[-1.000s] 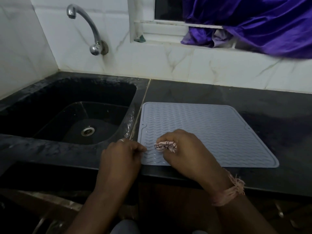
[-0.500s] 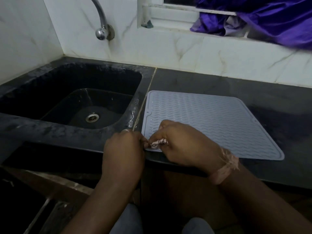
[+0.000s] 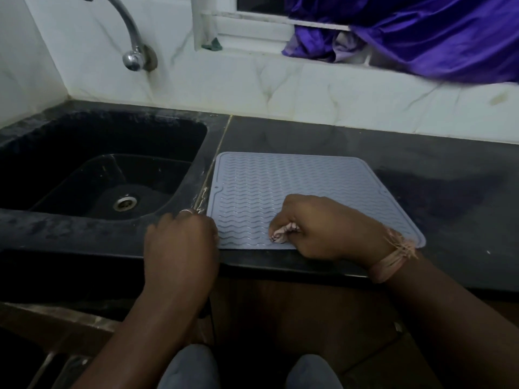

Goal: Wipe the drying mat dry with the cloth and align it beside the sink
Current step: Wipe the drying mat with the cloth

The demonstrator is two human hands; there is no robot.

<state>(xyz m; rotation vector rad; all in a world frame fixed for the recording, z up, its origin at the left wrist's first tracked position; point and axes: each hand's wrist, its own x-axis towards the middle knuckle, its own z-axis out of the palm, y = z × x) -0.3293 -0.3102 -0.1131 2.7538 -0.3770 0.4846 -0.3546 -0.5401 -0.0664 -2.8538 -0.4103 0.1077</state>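
Observation:
A grey ribbed drying mat [image 3: 295,186] lies flat on the black counter [image 3: 449,186], its left edge along the seam beside the black sink [image 3: 106,175]. My right hand [image 3: 328,228] rests on the mat's near part and grips a small bunched pink-and-white cloth [image 3: 282,233], most of it hidden in my fist. My left hand [image 3: 182,242] sits at the mat's near left corner with its fingers curled at the edge; whether they pinch the mat is hidden.
A chrome tap [image 3: 132,43] juts from the white tiled wall above the sink. A purple curtain [image 3: 421,37] hangs over the window sill at the back right. The counter's front edge runs just under my hands.
My right hand with the cloth has slid to the right along the mat's near edge, away from my left hand. The left hand stays at the near left corner.

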